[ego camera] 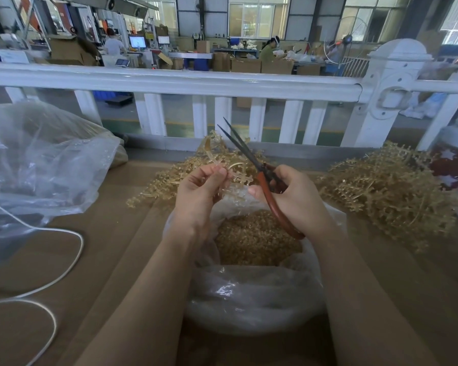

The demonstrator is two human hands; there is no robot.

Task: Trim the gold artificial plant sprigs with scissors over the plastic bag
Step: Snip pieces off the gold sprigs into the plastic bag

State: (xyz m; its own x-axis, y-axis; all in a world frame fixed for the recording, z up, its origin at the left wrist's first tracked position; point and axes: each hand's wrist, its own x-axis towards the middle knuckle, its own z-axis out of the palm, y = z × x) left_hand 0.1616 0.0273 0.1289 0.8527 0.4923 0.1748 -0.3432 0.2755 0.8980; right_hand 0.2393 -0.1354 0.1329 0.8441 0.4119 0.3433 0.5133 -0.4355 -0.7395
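Gold trimmings already fill much of the plastic bag that sits open on the brown cardboard table right below the hands, so in the head view a fair share of the cutting looks done. Much seems left, though: a big heap of gold sprigs lies to the right of the bag, and a smaller spread of them lies beyond the left wrist. Which heap is cut and which is waiting I cannot tell.

Above the bag's far rim, the left hand pinches one sprig between thumb and fingertips, the other fingers curled beneath. This sprig arcs from the pinch rightward toward the scissors, its long axis roughly level across the view, with short side nubs standing off it; its free end lies just beside the pivot.

The right hand grips the scissors, fingers wrapped round the red-brown handles. Their long axis runs on a diagonal: handles low and to the right, near the wrist, and dark blades pointing up and to the left, away from the person, toward the white fence. The blades stand slightly parted at the tips and hold nothing between them, so I judge no cut is under way.

A large clear bag rests at the left, with a white cable looping near it.
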